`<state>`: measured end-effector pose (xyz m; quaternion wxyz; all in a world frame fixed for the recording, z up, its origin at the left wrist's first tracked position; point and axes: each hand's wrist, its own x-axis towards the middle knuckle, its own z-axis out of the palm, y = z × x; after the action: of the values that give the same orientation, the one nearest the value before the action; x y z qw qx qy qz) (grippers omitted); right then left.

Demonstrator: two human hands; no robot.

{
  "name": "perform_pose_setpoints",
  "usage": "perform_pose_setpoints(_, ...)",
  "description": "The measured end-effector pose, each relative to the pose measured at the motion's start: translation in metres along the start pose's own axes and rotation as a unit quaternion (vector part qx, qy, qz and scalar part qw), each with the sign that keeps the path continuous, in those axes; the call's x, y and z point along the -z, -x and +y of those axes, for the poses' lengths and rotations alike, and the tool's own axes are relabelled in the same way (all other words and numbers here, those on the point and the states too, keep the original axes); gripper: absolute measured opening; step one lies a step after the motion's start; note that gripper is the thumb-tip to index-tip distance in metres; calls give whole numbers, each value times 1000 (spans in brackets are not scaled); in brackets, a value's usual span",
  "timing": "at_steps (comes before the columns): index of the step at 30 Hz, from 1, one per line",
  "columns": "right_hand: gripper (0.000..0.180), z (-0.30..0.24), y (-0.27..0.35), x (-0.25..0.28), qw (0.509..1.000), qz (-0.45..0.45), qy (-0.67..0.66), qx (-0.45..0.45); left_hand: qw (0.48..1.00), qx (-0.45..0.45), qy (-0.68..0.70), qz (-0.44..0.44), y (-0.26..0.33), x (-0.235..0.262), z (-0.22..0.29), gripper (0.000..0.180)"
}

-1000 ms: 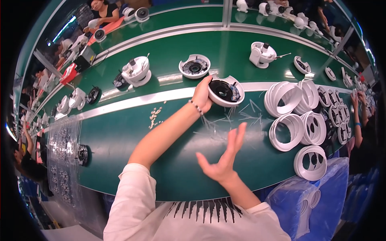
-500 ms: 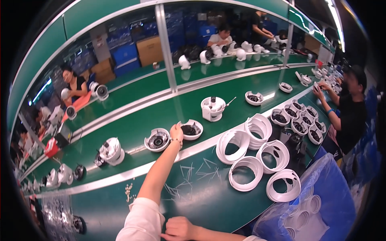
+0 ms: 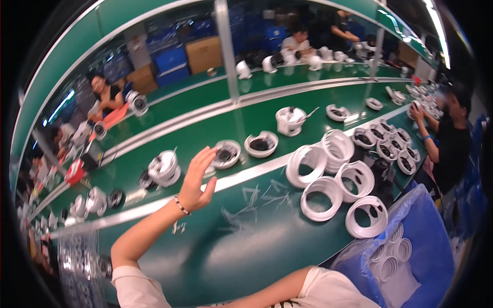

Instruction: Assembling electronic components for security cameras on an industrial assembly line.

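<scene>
My left hand (image 3: 196, 182) is raised above the near edge of the green belt. Its fingers are stretched out, the thumb stands apart, and nothing is held. Just beyond the fingertips sits a white round housing with a black inner part (image 3: 226, 154), partly hidden by them. A similar open white housing (image 3: 261, 144) lies to its right. On the hand's left stands a white camera body (image 3: 164, 168). My right forearm (image 3: 280, 291) crosses the lower edge, and the right hand is out of the picture.
Stacks of white plastic rings (image 3: 322, 199) stand on the green bench at right, by several black-and-white housings (image 3: 387, 150). A blue lined bin (image 3: 429, 231) holds more rings. Thin clear strips (image 3: 250, 194) lie on the bench. A co-worker (image 3: 449, 128) handles a part at far right.
My left hand has drawn back from between the two round housings toward me, fingers now spread. My right hand has dropped out of view. The view has shifted slightly.
</scene>
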<state>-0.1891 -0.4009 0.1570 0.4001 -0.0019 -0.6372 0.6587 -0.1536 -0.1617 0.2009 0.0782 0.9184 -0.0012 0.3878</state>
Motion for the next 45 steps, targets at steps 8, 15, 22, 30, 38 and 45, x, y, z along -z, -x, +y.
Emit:
perform_pose_setpoints(8, 54, 14, -41, -36, 957, -143, -165, -192, 986, 129, -102, -5, 109, 100, 26, 51)
perform_pose_setpoints(15, 11, -12, -87, -49, 933, -251, -124, -225, 966, 194, -168, -1, 175, 147, 46, 48)
perform_pose_setpoints(22, 19, -32, -100, -94, 967, -235, -80, 59, 966, 204, -158, 18, 185, 149, 37, 48)
perform_pose_setpoints(30, 18, -43, -42, 38, 920, -54, 384, 54, 979, 121, -161, -9, 143, 102, -61, 38)
perform_pose_setpoints(38, 26, -105, 136, 121, 345, 506, 774, -159, 883, 384, -268, -29, 167, 87, -266, 37)
perform_pose_setpoints(45, 30, -132, 215, 194, 317, 472, 769, -293, 797, 534, -208, -192, 144, 51, -298, 78)
